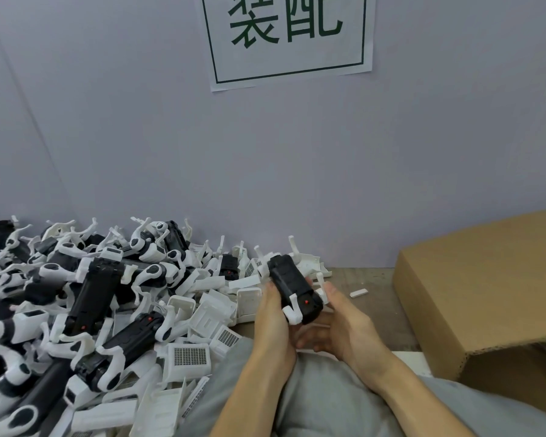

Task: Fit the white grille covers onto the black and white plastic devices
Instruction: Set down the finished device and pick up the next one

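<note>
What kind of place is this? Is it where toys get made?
Probably a small factory assembly bench. A big pile of black and white devices and loose white grille covers waits beside a cardboard box, and both hands hold one device.

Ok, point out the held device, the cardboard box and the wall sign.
held device (292, 283), head view, black body.
cardboard box (483, 279), head view, top face.
wall sign (287, 36), head view, printed middle.

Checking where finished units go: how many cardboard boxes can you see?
1. The cardboard box sits on the table at the right, beside the right hand. Others may lie outside the view.
</note>
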